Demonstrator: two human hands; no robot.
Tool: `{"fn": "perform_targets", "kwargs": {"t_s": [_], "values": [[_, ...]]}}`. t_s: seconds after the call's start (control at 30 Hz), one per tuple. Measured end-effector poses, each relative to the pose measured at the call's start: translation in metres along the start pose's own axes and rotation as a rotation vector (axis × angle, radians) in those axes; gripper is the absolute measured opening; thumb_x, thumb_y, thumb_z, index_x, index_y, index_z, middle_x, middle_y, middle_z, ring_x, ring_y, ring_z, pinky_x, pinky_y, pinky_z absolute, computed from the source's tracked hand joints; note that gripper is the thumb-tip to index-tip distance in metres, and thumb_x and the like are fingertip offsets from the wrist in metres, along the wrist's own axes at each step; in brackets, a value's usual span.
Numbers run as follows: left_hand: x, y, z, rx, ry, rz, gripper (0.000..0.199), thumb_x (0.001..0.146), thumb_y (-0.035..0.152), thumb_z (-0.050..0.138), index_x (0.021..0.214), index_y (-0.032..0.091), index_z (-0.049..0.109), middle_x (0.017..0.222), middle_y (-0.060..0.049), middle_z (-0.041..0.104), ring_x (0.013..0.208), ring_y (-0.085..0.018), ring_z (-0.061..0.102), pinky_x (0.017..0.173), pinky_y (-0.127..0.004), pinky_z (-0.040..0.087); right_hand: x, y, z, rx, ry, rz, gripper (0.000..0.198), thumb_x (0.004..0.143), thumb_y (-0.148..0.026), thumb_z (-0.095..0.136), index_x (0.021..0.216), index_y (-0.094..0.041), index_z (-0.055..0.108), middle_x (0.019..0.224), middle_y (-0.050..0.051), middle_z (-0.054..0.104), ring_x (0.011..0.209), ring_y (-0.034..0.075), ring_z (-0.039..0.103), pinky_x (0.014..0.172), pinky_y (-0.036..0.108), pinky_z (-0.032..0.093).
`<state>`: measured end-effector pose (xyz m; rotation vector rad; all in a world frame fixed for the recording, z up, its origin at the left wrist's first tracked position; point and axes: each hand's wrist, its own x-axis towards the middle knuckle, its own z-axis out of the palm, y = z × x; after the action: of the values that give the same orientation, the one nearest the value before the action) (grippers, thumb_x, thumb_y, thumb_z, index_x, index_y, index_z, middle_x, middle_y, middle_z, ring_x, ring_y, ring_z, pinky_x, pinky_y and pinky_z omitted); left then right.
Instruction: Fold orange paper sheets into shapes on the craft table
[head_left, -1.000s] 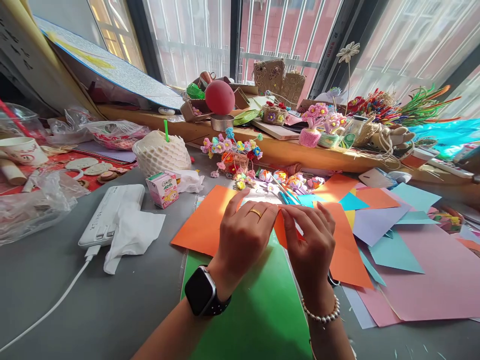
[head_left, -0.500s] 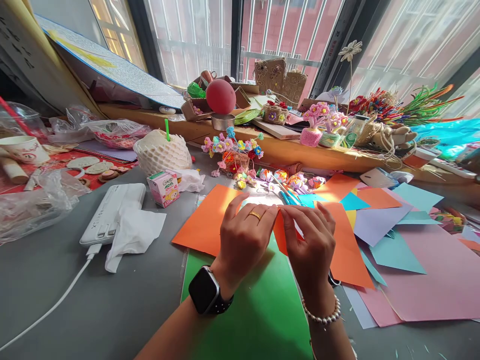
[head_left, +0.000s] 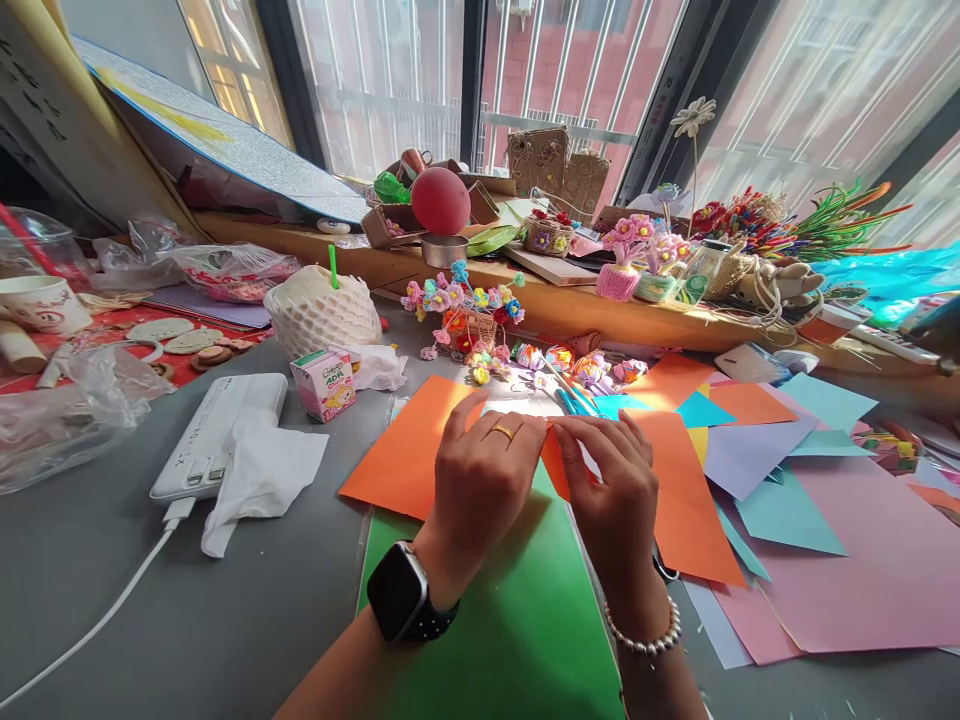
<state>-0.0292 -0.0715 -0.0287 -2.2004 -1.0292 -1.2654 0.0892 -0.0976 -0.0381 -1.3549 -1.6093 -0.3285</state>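
Observation:
Between my two hands is a small piece of orange paper point(head_left: 553, 466), its upper edge pinched by the fingertips from both sides. My left hand point(head_left: 480, 475) is closed on it, with a ring on a finger and a watch at the wrist. My right hand point(head_left: 613, 490), with a beaded bracelet below it, is closed on the same piece; part of the paper is hidden by the fingers. Beneath the hands lies a green sheet point(head_left: 510, 620). An orange sheet point(head_left: 397, 455) spreads to the left and another orange sheet point(head_left: 686, 510) to the right.
Left on the grey table lie a power bank point(head_left: 247, 400) with a cable, a tissue point(head_left: 277, 475) and a small pink carton point(head_left: 322, 385). Coloured paper point(head_left: 862, 560) is heaped at the right. Scissors point(head_left: 574, 398), paper flowers point(head_left: 592, 368) and a flower basket point(head_left: 476, 325) stand behind.
The view has shifted slightly. Both hands still pinch the orange paper, and my right hand's fingers have drawn a little closer to the left hand.

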Motion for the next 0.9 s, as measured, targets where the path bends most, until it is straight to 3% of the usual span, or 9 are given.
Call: {"fn": "perform_targets", "kwargs": {"t_s": [0.13,0.2,0.33,0.37,0.47,0.53,0.67,0.9], "values": [[0.011,-0.012,-0.007,-0.065,-0.116,0.013,0.017,0.08,0.02,0.049,0.07,0.017,0.062,0.058,0.001,0.063,0.055,-0.013,0.057,0.085,-0.037,0.04,0.004,0.005,-0.01,-0.061,-0.059,-0.013,0.012,0.078,-0.028,0.052,0.082,-0.023,0.062,0.08,0.0,0.066,0.077,0.017,0.058,0.092,0.042,0.029],[0.017,-0.02,-0.012,-0.13,-0.16,-0.011,0.015,0.078,0.023,0.052,0.069,0.018,0.063,0.06,0.001,0.065,0.057,-0.014,0.057,0.083,-0.036,0.041,0.007,0.01,-0.018,-0.105,0.006,0.012,0.015,0.075,-0.032,0.055,0.085,-0.023,0.063,0.085,0.002,0.065,0.084,0.02,0.056,0.093,0.045,0.027],[0.029,-0.037,-0.022,-0.312,-0.291,-0.152,0.009,0.074,0.024,0.057,0.072,0.02,0.065,0.068,0.002,0.068,0.064,-0.015,0.059,0.073,-0.03,0.044,0.011,0.02,-0.032,0.074,0.175,0.259,0.048,0.065,-0.036,0.066,0.109,-0.022,0.053,0.106,0.008,0.059,0.096,0.024,0.053,0.087,0.044,0.037],[0.031,-0.04,-0.023,-0.375,-0.35,-0.198,0.01,0.073,0.025,0.057,0.073,0.02,0.065,0.069,0.002,0.068,0.064,-0.014,0.059,0.067,-0.027,0.044,0.011,0.022,-0.033,0.197,0.138,0.361,0.051,0.063,-0.037,0.067,0.109,-0.021,0.052,0.105,0.009,0.06,0.093,0.024,0.055,0.082,0.042,0.042],[0.03,-0.051,-0.022,-0.569,-0.539,-0.296,0.015,0.074,0.03,0.056,0.072,0.02,0.066,0.07,0.003,0.067,0.065,-0.012,0.059,0.059,-0.021,0.042,0.009,0.027,-0.035,0.589,-0.174,0.686,0.037,0.064,-0.04,0.065,0.094,-0.019,0.061,0.087,0.008,0.066,0.075,0.022,0.062,0.065,0.036,0.05],[0.024,-0.058,-0.015,-0.679,-0.65,-0.349,0.019,0.074,0.035,0.055,0.071,0.019,0.066,0.07,0.002,0.066,0.066,-0.012,0.058,0.058,-0.02,0.041,0.007,0.029,-0.033,0.719,-0.318,0.851,0.029,0.063,-0.041,0.064,0.081,-0.018,0.064,0.076,0.006,0.068,0.066,0.02,0.063,0.058,0.032,0.051],[0.007,-0.068,0.004,-0.834,-0.787,-0.496,0.023,0.071,0.038,0.056,0.071,0.017,0.065,0.069,0.0,0.066,0.066,-0.013,0.057,0.058,-0.019,0.041,0.002,0.035,-0.02,0.785,-0.366,0.997,0.025,0.059,-0.039,0.068,0.068,-0.017,0.065,0.065,0.003,0.067,0.057,0.016,0.062,0.051,0.025,0.049],[-0.01,-0.076,0.018,-0.857,-0.724,-0.527,0.027,0.07,0.042,0.057,0.072,0.017,0.066,0.073,0.0,0.066,0.072,-0.015,0.057,0.063,-0.02,0.039,-0.003,0.044,-0.001,0.888,-0.388,1.111,0.026,0.056,-0.037,0.071,0.067,-0.015,0.064,0.061,0.003,0.066,0.053,0.014,0.06,0.049,0.023,0.047]]}}
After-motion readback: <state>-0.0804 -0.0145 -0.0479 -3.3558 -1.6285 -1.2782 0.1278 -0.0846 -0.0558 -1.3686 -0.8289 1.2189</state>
